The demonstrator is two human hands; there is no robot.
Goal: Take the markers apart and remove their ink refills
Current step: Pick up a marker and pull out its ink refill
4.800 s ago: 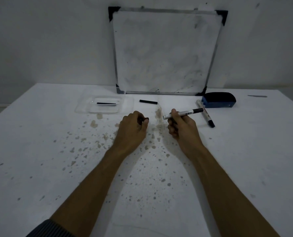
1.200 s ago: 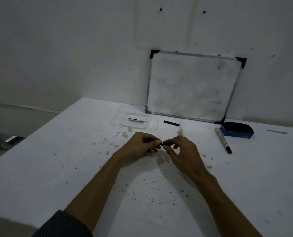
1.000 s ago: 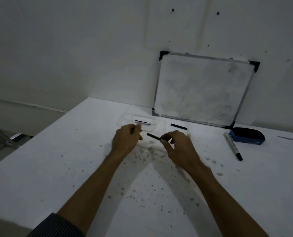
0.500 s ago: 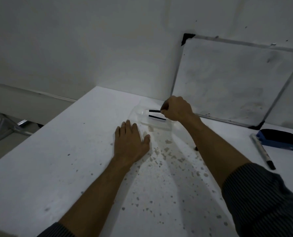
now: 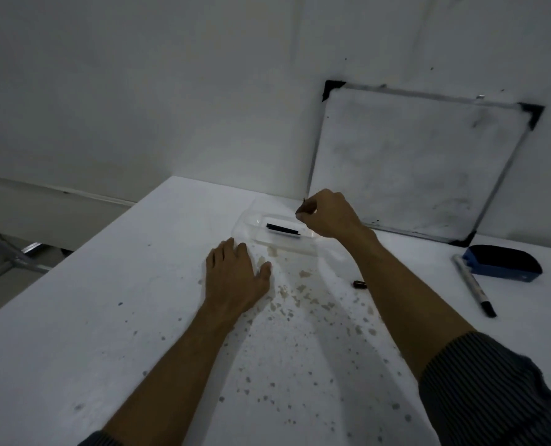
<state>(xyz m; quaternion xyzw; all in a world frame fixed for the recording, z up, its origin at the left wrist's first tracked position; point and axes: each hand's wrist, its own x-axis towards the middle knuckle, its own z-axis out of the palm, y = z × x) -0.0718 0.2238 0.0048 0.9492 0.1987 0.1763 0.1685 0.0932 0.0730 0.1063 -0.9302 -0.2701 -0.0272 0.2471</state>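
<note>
Stained with brown specks, a white table (image 5: pixel 107 317) stands against a pale wall, where a smudged whiteboard (image 5: pixel 409 169) leans. Black ink refills (image 5: pixel 282 229) lie inside a clear plastic tray (image 5: pixel 245 222) near the board. A person's left hand (image 5: pixel 234 280) rests flat on the table, fingers spread, just short of the tray. The right hand (image 5: pixel 327 217) hovers over the tray's right end, loosely curled; whether its grip holds anything cannot be told. An intact marker (image 5: pixel 473 286) lies beside a blue eraser (image 5: pixel 502 263), and a small dark piece (image 5: pixel 360 284) sits by the right forearm.
</note>
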